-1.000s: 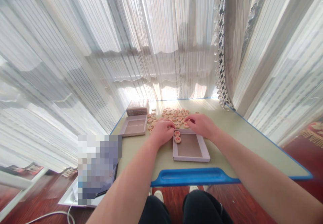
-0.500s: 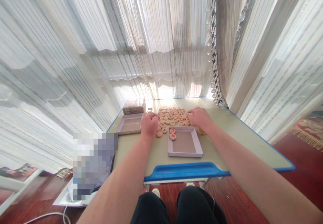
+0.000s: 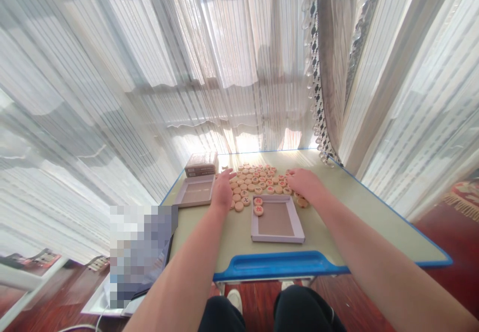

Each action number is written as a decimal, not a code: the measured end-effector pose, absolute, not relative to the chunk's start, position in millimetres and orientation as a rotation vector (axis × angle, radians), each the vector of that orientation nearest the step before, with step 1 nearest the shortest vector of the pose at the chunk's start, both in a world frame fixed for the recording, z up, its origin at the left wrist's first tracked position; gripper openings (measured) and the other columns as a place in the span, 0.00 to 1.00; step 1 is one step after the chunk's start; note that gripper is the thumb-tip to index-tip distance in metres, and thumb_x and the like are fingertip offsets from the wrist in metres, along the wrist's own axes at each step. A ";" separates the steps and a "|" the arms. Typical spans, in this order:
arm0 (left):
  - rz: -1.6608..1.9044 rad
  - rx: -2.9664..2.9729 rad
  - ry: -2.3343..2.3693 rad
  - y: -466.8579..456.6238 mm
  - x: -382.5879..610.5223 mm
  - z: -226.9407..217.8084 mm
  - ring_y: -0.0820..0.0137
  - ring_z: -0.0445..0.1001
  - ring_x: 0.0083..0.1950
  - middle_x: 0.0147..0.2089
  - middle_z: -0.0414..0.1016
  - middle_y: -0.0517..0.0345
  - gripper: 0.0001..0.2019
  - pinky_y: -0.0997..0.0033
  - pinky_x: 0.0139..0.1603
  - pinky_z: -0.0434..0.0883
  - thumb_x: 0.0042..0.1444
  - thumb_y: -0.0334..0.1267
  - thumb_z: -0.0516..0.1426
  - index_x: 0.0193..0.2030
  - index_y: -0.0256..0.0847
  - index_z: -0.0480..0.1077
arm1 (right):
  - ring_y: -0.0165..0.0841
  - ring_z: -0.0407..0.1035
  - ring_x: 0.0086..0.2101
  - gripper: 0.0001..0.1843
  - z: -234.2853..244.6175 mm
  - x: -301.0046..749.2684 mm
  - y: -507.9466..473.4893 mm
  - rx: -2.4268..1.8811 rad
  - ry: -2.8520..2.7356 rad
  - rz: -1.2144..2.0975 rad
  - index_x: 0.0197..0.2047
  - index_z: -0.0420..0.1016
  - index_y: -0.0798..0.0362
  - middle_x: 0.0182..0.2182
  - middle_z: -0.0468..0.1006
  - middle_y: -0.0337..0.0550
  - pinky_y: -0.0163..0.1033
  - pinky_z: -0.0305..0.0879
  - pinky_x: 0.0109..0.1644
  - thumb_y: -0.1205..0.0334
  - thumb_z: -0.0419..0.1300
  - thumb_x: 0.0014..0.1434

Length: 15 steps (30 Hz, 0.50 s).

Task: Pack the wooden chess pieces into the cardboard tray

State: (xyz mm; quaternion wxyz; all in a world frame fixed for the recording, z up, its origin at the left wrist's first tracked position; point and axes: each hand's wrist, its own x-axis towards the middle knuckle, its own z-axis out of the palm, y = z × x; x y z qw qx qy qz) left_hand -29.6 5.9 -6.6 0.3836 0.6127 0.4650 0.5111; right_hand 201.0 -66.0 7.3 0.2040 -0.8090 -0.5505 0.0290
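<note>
"Xiangqi pieces (image 3: 258, 190), by the look of them. What are they like?"

"Round, chunky discs of pale wood colour. Some carry red characters, some dark ones, and many turn a plain face up. They lie in a loose cluster on the blue-edged table (image 3: 368, 222), between the left hand (image 3: 223, 192) and the right hand (image 3: 305, 182)."

"And the containers?"

"The nearer carton tray (image 3: 277, 238) is shallow, with whitish walls and a brown bottom. Two red-marked pieces (image 3: 258, 210) sit inside along its left wall, one touching the other, near the far corner. A second tray (image 3: 197, 191), much the same, stands to the left, its brown bottom in view, just in front of a brown box (image 3: 201, 164)."

"What are the fingers doing?"

"On the left, stretched out and slightly parted, beside the cluster's left edge. On the right, bent down over the pieces at the other edge; I can't tell whether they pinch one."
</note>
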 end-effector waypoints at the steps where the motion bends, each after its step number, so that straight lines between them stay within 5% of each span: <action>1: 1.300 1.552 1.153 5.5 -28.7 -6.3 0.63 0.69 0.54 0.42 0.78 0.50 0.23 0.58 0.56 0.61 0.57 0.49 0.42 0.46 0.38 0.70 | 0.44 0.71 0.42 0.17 7.7 200.8 -66.0 -2.241 -1.542 0.083 0.43 0.76 0.55 0.40 0.77 0.55 0.41 0.62 0.41 0.64 0.51 0.53; 8: 1.415 1.544 1.006 3.9 -27.8 -1.1 0.67 0.71 0.50 0.43 0.76 0.50 0.18 0.65 0.53 0.65 0.55 0.44 0.44 0.37 0.37 0.69 | 0.40 0.71 0.42 0.22 7.2 210.5 -63.4 -2.164 -1.464 0.065 0.46 0.74 0.53 0.42 0.78 0.49 0.37 0.63 0.40 0.71 0.52 0.47; 15: 1.310 1.860 1.099 -6.0 -31.5 -3.0 0.65 0.73 0.46 0.40 0.77 0.52 0.24 0.66 0.47 0.67 0.58 0.50 0.41 0.34 0.38 0.74 | 0.38 0.72 0.38 0.19 3.7 227.4 -59.3 -2.138 -1.240 0.072 0.41 0.76 0.56 0.38 0.79 0.48 0.36 0.64 0.37 0.67 0.50 0.48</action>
